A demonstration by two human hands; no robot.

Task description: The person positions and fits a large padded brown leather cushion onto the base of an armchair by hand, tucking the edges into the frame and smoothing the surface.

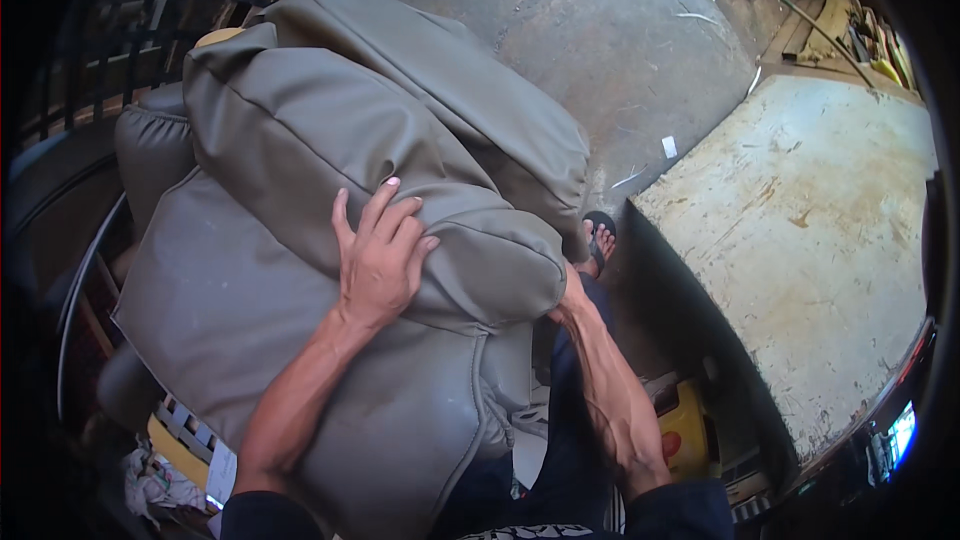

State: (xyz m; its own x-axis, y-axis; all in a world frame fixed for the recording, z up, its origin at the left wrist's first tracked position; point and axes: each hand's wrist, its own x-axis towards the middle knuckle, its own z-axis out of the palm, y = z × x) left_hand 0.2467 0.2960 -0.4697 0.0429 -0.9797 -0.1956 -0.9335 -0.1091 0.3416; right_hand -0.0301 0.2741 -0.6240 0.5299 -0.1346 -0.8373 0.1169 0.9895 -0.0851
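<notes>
the grey-brown, faux-leather padded roll [310, 130], creased and seamed, lay across the middle of my head view, forward of the person's body. its long axis ran aslant, from upper left down to lower right, so its rounded lower-right end came nearest to the right hand [570, 300], while the left hand [382, 265] was on its near flank, partway along. that was the relation i kept my eye on. the left hand was open, palm down with fingers spread against the cover. the right hand's fingers were hidden behind the roll's end, so i could not tell whether they gripped it.

a second long, grey-brown padded piece [470, 90] lay alongside on the far side, and a wide, flat, grey leatherette panel [230, 290] spread out on the near side, beneath the left forearm. farther out i saw the grey concrete floor [640, 50], a foot in a black sandal [602, 238] near the right wrist, and a pale, scuffed, broad tabletop [800, 240] well to the right.
</notes>
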